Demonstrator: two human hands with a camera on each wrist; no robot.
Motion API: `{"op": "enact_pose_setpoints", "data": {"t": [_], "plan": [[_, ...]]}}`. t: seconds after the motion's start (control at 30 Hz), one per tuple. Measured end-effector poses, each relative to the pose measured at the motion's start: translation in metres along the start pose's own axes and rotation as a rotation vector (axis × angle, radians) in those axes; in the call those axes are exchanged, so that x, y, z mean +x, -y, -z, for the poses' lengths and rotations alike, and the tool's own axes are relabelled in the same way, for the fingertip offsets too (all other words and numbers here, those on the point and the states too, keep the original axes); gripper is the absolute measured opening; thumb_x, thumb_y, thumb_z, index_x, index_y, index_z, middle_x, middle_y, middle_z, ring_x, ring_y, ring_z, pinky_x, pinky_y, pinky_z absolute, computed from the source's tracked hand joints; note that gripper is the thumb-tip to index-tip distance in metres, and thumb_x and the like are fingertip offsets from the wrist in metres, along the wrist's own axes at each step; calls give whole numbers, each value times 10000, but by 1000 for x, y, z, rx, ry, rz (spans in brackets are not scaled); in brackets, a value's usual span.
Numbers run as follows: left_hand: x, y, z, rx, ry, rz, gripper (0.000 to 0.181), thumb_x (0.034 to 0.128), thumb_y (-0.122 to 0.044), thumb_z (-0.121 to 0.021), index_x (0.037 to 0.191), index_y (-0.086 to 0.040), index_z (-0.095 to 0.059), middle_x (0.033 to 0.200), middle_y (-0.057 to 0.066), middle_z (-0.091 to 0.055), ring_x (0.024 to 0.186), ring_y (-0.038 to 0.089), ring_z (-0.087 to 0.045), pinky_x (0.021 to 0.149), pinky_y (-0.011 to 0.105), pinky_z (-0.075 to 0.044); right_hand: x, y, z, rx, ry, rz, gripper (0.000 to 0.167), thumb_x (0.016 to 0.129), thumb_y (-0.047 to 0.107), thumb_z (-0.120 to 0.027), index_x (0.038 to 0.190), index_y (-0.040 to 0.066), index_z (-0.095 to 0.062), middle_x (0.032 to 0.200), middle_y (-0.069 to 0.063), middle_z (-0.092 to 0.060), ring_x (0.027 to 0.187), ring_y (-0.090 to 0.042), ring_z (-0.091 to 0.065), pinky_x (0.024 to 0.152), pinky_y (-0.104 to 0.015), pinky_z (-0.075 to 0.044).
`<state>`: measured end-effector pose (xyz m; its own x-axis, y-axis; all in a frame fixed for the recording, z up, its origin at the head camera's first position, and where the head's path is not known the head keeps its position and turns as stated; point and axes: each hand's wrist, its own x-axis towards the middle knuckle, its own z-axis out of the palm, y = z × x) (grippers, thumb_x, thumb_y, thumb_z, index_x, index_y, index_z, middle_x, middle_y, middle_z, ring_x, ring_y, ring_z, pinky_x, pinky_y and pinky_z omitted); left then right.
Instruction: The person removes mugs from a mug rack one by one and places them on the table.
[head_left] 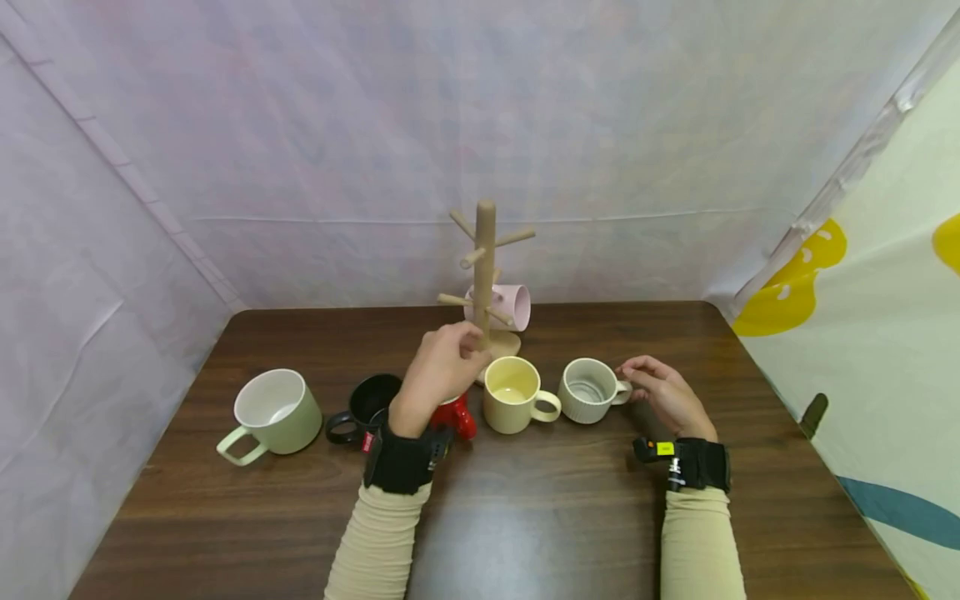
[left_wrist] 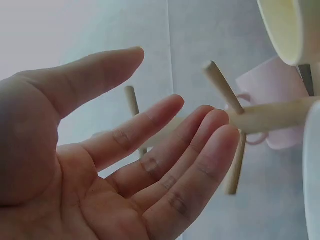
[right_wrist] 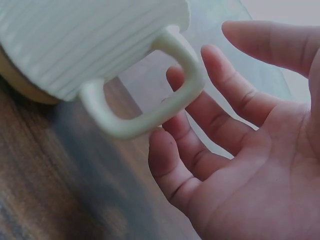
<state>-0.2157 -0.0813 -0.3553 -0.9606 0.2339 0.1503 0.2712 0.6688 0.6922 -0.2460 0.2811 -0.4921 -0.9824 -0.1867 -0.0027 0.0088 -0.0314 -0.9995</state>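
My right hand (head_left: 667,398) is beside the handle of a white ribbed mug (head_left: 587,408). In the right wrist view its fingers are loosely bent near the mug's handle (right_wrist: 150,120), with the thumb apart; contact there is hard to tell. My left hand (head_left: 442,371) hovers over a red mug (head_left: 462,418), left of a yellow mug (head_left: 510,414) and in front of a wooden mug tree (head_left: 485,271). The left wrist view shows its fingers (left_wrist: 172,170) relaxed and holding nothing. My left hand and wrist partly cover the red mug.
A pink mug (head_left: 517,307) hangs low on the mug tree, toward the back. On the left stand a black mug (head_left: 370,402), partly behind my left hand, and a large pale green mug (head_left: 292,423). The brown table (head_left: 555,517) reaches a white curtain (head_left: 360,150).
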Motion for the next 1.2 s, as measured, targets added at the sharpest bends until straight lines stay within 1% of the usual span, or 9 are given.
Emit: {"op": "enact_pose_setpoints", "data": {"t": [0.23, 0.4, 0.53, 0.63, 0.8, 0.93, 1.0, 1.17, 1.2], "plan": [[30, -12, -8, 65, -10, 34, 251, 899, -243, -719, 1081, -72, -738, 953, 82, -732, 954, 305, -672, 818, 430, -530, 0, 7, -4, -20, -11, 3, 97, 995, 142, -597, 1034, 54, -615, 1046, 11, -662, 967, -110, -585, 738, -281, -465], [46, -13, -16, 59, -38, 47, 174, 878, -180, -710, 989, -55, -759, 1062, 139, -734, 1027, 345, -670, 880, 451, -527, 1, 9, -8, -19, -22, 13, 113, 988, 143, -609, 1037, 41, -613, 1065, -17, -659, 983, -139, -563, 734, -277, -464], [55, -12, -20, 80, -55, 84, 144, 862, -146, -670, 777, -32, -691, 931, 151, -693, 874, 318, -643, 756, 423, -519, 2, 9, -10, -35, -34, 6, 105, 989, 156, -612, 1038, 63, -621, 1076, -10, -642, 986, -144, -541, 747, -279, -457], [60, -12, -23, 104, -53, 121, 191, 872, -151, -648, 721, -46, -596, 810, 110, -609, 783, 286, -580, 679, 390, -475, 4, 10, -13, -46, -41, -5, 134, 991, 171, -611, 1059, 56, -619, 1074, -1, -628, 987, -140, -526, 753, -274, -450], [67, -10, -28, 109, -74, 131, 200, 878, -207, -710, 837, -20, -652, 886, 149, -655, 831, 325, -618, 741, 431, -514, 5, 11, -16, -49, -45, -11, 159, 993, 185, -610, 1066, 44, -606, 1066, 0, -607, 984, -131, -510, 748, -262, -449], [70, -9, -32, 97, -111, 158, 196, 873, -178, -716, 921, 11, -695, 988, 195, -697, 903, 362, -660, 808, 450, -537, 6, 10, -17, -58, -37, -12, 143, 991, 183, -614, 1063, 60, -608, 1064, -6, -601, 994, -139, -514, 752, -265, -450], [74, -1, -36, 104, -147, 156, 186, 861, -179, -712, 937, -10, -705, 1003, 196, -699, 898, 359, -668, 792, 434, -542, 6, 9, -18, -58, -32, -11, 156, 990, 179, -614, 1072, 46, -602, 1060, -9, -601, 993, -143, -516, 751, -268, -451], [75, 3, -36, 95, -160, 167, 193, 856, -153, -676, 995, -21, -697, 1059, 215, -680, 934, 376, -662, 820, 445, -536, 8, 10, -19, -47, -32, 4, 157, 989, 168, -613, 1070, 34, -596, 1052, -6, -601, 969, -129, -525, 739, -258, -449], [71, -3, -33, 86, -143, 184, 196, 868, -131, -659, 1014, -4, -688, 1084, 220, -673, 965, 384, -656, 854, 459, -529, 8, 10, -19, -42, -31, 9, 151, 989, 162, -612, 1069, 35, -597, 1053, -8, -601, 967, -131, -527, 738, -256, -448]]}}
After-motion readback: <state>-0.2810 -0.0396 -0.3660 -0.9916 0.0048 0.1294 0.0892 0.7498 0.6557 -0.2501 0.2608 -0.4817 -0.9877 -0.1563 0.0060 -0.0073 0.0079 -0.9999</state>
